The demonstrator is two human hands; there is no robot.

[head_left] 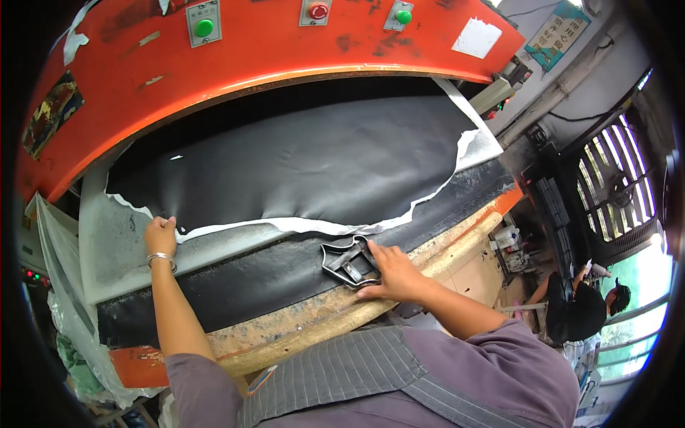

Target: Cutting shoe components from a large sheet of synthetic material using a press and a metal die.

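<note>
A large black leather-like sheet [307,157] with a ragged white edge is spread on a pale cutting board [228,255] beneath an orange machine. My left hand [161,235], with a bangle at the wrist, pinches the sheet's near left edge. On the black strip in front of the board stands a metal cutting die [349,262], an angular outline with cross braces inside. My right hand [392,272] grips this die from its right side, fingers behind and thumb in front.
The orange machine beam [264,43] spans the far side and carries green buttons [204,28] and a red button [318,11]. A worn padded edge [300,328] runs along the front. Plastic sheeting [68,264] hangs at left. Another person [578,314] is at far right, near a fan [617,189].
</note>
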